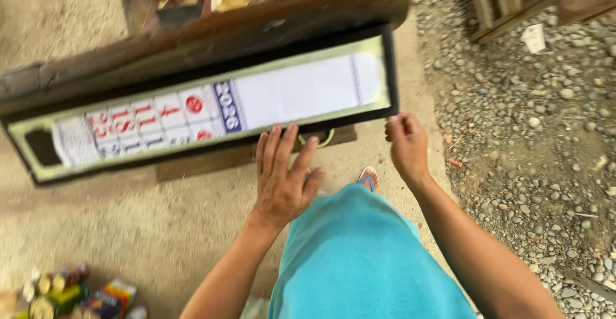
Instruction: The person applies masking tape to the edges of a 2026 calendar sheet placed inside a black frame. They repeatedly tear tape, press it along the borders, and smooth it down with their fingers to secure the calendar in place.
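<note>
Rough weathered wood plank (212,33), seemingly matt paper calendar sheet (212,110) in black frame (393,68).

A long wooden bench (212,36) carries a black-framed screen (212,110) lined with a calendar sheet (212,107). The bench stands on a sandy floor (96,216). Cans and packets (70,293) lie on the sand; gravel (526,133) covers the ground alongside.
</note>
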A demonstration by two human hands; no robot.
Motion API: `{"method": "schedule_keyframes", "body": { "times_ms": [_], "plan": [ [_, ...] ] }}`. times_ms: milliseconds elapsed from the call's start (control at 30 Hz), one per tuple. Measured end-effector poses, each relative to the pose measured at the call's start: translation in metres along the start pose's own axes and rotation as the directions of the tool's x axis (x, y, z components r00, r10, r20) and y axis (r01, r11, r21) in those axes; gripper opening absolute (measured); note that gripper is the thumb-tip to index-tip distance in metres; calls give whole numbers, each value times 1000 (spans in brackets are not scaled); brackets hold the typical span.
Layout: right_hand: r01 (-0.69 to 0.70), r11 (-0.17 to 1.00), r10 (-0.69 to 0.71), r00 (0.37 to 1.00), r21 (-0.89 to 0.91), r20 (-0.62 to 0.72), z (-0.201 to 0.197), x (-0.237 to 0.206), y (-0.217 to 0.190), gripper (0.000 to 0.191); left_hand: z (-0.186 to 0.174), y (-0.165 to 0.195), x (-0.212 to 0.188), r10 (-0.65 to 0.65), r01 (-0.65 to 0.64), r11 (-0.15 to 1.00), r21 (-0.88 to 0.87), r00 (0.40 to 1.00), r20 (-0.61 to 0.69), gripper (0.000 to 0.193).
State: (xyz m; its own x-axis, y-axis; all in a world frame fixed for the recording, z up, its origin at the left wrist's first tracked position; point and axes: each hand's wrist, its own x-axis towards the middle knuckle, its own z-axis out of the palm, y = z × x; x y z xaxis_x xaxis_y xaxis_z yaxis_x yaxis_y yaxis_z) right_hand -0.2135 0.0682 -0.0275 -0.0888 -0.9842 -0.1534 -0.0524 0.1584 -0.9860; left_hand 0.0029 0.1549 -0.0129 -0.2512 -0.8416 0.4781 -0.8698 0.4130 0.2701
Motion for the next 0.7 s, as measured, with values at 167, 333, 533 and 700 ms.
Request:
{"method": "schedule_keyframes", "body": {
  "times_ms": [167, 333, 533, 700],
  "plan": [
    [651, 532, -349, 752, -542, 560, 68, -32, 17, 33, 3, -1, -111, -508, 557, 829, -55, 789, 346, 60],
    [770, 122, -371, 621, -626, 690, 121, -38, 19, 36, -28, -15, -182, -575, 937, 343, -65, 264, 774, 47],
    [786, 370, -388, 615, -495, 687, 184, -89, 22, 17, -104, -61, -215, -781, 816, 437, -377, 553, 291, 18],
    [732, 654, -467, 587, -188, 661, 252, -188, 13, 28, -168, -108, -211, -682, 586, 644, -492, 731, -22, 25]
  ]
}}
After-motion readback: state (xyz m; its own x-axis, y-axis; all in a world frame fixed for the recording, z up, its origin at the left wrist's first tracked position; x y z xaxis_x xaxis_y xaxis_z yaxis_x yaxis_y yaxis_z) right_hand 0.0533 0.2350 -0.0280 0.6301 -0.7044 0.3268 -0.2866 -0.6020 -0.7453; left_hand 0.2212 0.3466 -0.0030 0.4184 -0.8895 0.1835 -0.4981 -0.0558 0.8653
